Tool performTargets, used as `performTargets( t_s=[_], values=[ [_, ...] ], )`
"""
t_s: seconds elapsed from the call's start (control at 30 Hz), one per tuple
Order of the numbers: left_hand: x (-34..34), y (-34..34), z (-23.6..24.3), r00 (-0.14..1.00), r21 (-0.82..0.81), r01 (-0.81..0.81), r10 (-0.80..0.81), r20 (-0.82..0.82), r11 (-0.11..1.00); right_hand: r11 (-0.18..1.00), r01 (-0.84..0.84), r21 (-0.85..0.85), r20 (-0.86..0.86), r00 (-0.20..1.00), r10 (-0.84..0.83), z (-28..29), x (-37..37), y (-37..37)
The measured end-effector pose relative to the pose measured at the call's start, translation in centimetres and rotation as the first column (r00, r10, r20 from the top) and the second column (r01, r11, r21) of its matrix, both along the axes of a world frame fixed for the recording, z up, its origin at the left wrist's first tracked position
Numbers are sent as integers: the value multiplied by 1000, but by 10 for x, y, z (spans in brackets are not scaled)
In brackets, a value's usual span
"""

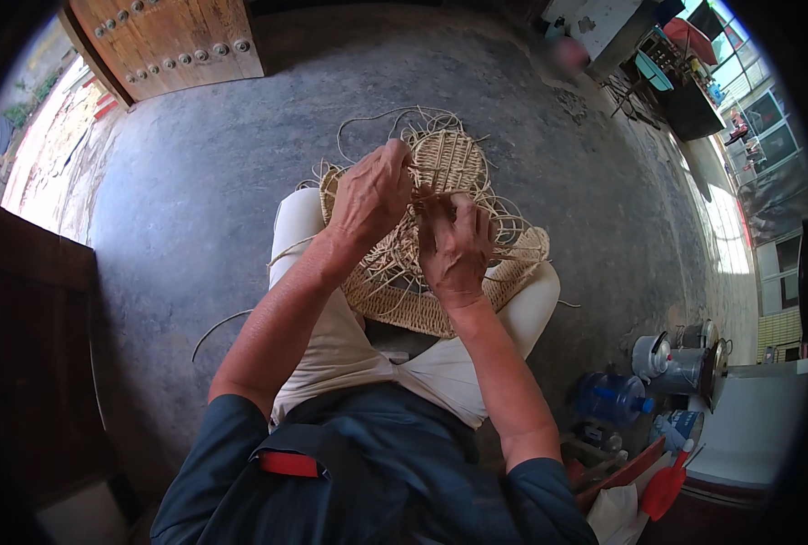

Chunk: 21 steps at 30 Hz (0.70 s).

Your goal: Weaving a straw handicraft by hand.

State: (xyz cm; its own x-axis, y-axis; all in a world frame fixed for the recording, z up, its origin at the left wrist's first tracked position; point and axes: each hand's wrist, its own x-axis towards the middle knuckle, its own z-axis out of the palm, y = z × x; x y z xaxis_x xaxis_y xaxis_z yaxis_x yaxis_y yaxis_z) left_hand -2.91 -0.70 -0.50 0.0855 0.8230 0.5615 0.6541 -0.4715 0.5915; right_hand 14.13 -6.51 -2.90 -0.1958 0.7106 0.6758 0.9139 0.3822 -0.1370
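Across my lap lies a partly woven piece of tan straw cord, with a curved woven band (404, 311) along its near side and a rounded woven panel (451, 156) standing out at the far side. Many loose cord ends stick out around it. My left hand (374, 189) is closed above its left-centre, thumb and fingers pinched together at a strand. Close beside it, my right hand (458, 243) is bent over the middle with its fingertips pinching a cord (436, 193). The exact fingertip contact is partly hidden by the hands.
Grey concrete floor (195, 182) surrounds me. A studded wooden door (172, 50) stands at the far left, dark wooden furniture (27, 272) at the left. At the lower right are a blue water jug (608, 398), a kettle (651, 354) and a red plastic object (666, 486).
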Motion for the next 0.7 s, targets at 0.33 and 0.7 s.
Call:
performTargets(
  t_s=[0.33,0.7],
  values=[
    [-7,29,8,965,-186,200,-161,207,962,998,25,-64,-51,998,-28,9,-12,6],
    [-35,22,4,986,-157,142,-153,-61,977,998,38,-54,-95,995,-43,2,-17,10]
  ],
)
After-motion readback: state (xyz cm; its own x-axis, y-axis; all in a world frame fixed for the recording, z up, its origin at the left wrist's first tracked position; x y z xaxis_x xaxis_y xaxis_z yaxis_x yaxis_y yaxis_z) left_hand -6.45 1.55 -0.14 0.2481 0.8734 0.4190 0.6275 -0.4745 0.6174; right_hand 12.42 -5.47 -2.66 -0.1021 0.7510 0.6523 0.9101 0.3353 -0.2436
